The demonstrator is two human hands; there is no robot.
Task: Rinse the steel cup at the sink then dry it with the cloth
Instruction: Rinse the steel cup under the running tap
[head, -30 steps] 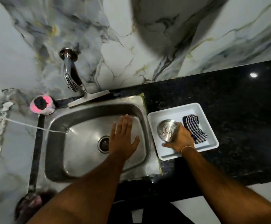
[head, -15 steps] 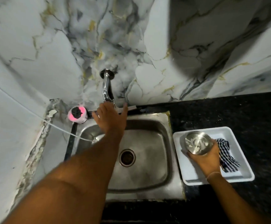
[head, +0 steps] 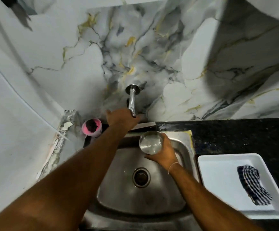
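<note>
My right hand [head: 164, 153] grips the steel cup [head: 150, 142] upright over the back of the steel sink [head: 182, 147], just below and right of the chrome tap [head: 132, 100]. My left hand [head: 121, 118] reaches to the wall at the tap's base, its fingers hidden behind the spout; whether it grips the tap handle I cannot tell. No water stream shows. The blue-and-white striped cloth [head: 253, 185] lies crumpled in the white tray [head: 218, 177] on the black counter to the right of the sink.
A pink tub [head: 92, 127] with a dark scrubber stands at the sink's back left corner. The drain [head: 141, 177] sits in the middle of the basin. Marble wall rises behind; a thin white pipe [head: 18, 95] runs down the left wall.
My right hand has lifted the steel cup out of the white tray and carried it left over the sink, under the tap. My left hand stays at the tap. The view has tilted up.
</note>
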